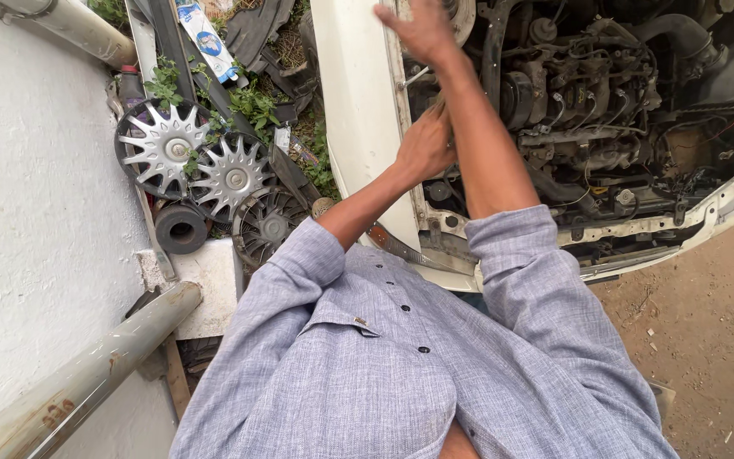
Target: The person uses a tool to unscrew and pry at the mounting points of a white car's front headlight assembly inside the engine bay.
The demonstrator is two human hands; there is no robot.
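Note:
I stand over the open engine bay (605,102) of a white car, in a grey buttoned shirt (401,365). My left hand (425,146) is curled at the inner edge of the white fender (358,110); my right forearm crosses over it and hides its fingertips, so whether it holds anything is unclear. My right hand (422,30) reaches further, fingers spread and slightly blurred, resting at the fender's upper edge near the top of the frame. Hoses, wires and the dusty engine lie just right of both hands.
Two silver hubcaps (163,144) (231,174), a black fan (269,225) and a black rubber ring (180,228) lie among weeds (252,102) left of the car. A white wall (27,212) and a grey pipe (87,382) stand at left. Dirt ground (707,340) is at right.

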